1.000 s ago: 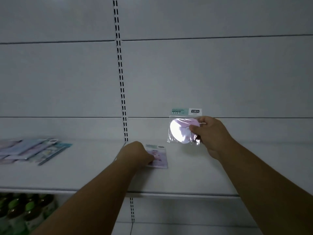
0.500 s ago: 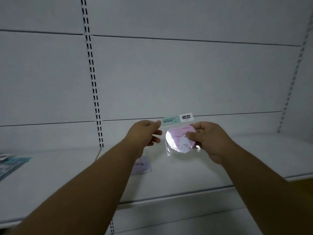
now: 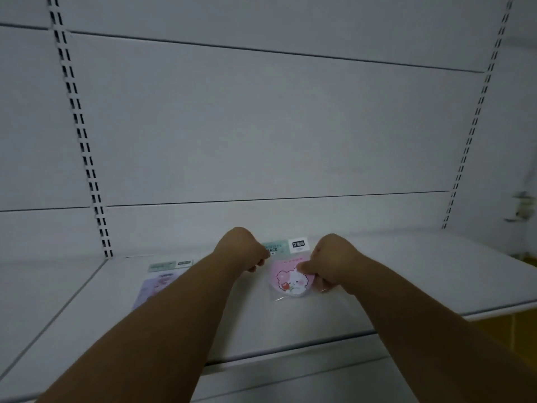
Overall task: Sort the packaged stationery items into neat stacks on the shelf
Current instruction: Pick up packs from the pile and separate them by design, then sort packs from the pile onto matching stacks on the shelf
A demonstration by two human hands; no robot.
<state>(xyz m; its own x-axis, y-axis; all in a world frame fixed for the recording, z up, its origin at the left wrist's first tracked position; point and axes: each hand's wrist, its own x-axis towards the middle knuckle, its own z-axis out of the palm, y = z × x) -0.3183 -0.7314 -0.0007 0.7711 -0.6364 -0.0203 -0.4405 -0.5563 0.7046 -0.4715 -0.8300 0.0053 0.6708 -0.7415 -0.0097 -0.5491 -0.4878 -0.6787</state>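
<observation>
The person holds a pink packet (image 3: 290, 279), a clear plastic sleeve with a cartoon bear pad inside and a printed header card on top, low over the white shelf (image 3: 406, 274); whether its lower edge touches the shelf cannot be told. The left hand (image 3: 241, 248) pinches the packet's upper left edge, fingers curled closed on it. The right hand (image 3: 331, 263) grips the right side, thumb on the front face. A second, purple packet (image 3: 158, 282) lies flat on the shelf to the left, partly hidden by the left forearm. The packet looks light and thin, its sleeve glossy and probably slippery, the pad inside fairly stiff. The firmer header card or the side edges seem the safest places to hold.
</observation>
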